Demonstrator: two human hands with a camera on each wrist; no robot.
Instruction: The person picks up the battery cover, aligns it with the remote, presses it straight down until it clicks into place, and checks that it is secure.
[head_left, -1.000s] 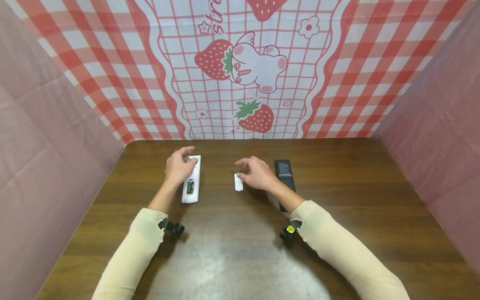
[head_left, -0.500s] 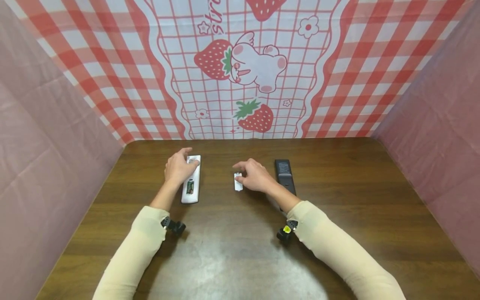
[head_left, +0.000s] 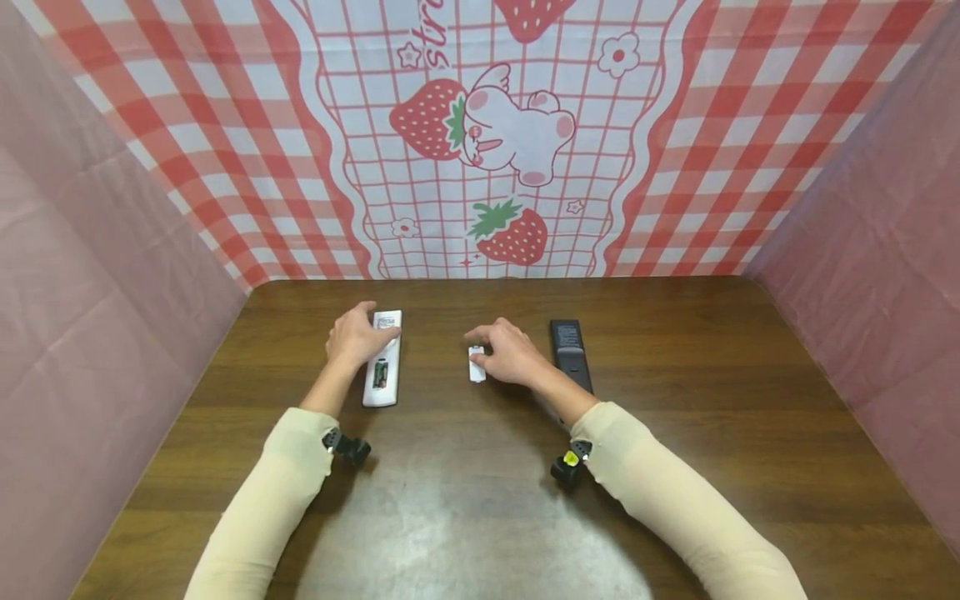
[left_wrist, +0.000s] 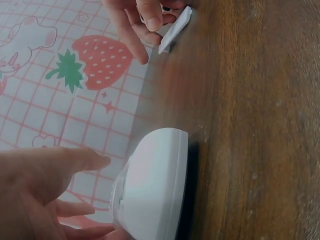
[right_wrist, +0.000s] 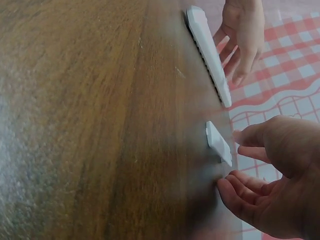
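Observation:
A white remote control point(head_left: 384, 387) lies back up on the table, its battery compartment uncovered and batteries visible inside. My left hand point(head_left: 355, 335) hovers at the remote's left side, thumb extended over its upper part; in the left wrist view that thumb is apart from the casing. Near the middle lies a small white battery cover point(head_left: 477, 371). My right hand point(head_left: 510, 350) is over the cover's right side with loosely bent fingers. In the right wrist view, the cover point(right_wrist: 218, 143) sits between thumb and fingers, seemingly without a grip on it.
A black remote control point(head_left: 568, 342) lies to the right, partly hidden under my right forearm. The wooden table point(head_left: 465, 500) ends at a red-and-white strawberry cloth point(head_left: 517, 237) behind. Pink cloth point(head_left: 862, 208) hangs at both sides.
My left hand has drawn slightly back and left, uncovering more of the white remote's top. My right hand has moved slightly left over the battery cover. Remotes and cover have not moved.

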